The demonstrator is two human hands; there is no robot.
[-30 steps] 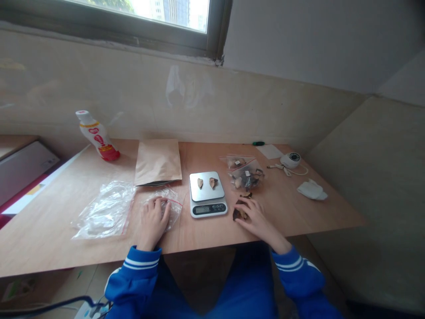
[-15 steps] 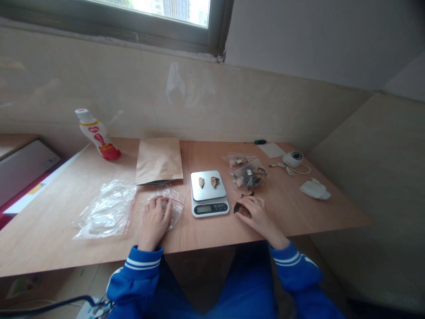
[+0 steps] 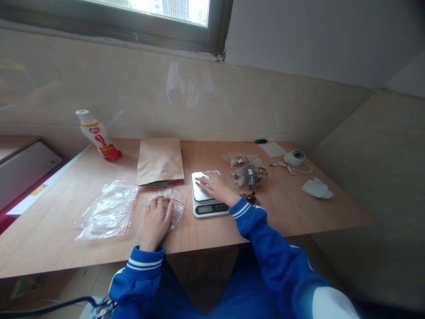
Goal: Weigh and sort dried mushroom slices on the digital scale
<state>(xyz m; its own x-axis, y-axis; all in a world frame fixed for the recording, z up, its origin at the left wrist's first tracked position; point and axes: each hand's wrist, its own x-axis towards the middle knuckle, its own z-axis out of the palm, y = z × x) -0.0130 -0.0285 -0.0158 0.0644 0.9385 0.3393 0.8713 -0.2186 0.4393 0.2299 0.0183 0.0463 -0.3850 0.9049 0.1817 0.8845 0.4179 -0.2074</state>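
Left hand (image 3: 155, 222) curled loosely on a small zip bag (image 3: 177, 213), fingertips on the plastic; can't tell if it's pinching anything. Right hand (image 3: 212, 187) palm down over the platform of a digital kitchen scale (image 3: 210, 209), fingers extended, nothing visibly grasped, though the grip can't be confirmed. That hand covers most of the steel platform, so anything on it is hidden. Readout lit, digits too small to read.

Dried dark and tan pieces (image 3: 249, 178) sit in a zip bag (image 3: 258, 173) just right of the scale, with a second small zip bag (image 3: 239, 160) behind it. One loose dark piece (image 3: 249, 197) lies on the plywood tabletop (image 3: 49, 239), just above the right sleeve (image 3: 249, 213).

Status from the layout: most pieces are bagged on the right, one is loose, and scale contents are unknown. Large clear zip bag (image 3: 106, 212) lies flat at left. Kraft paper envelope (image 3: 160, 161) lies flat behind it, a dark edge at its mouth.

Farther off: plastic drink bottle (image 3: 98, 136), white corded device (image 3: 294, 157), white cloth (image 3: 317, 188).
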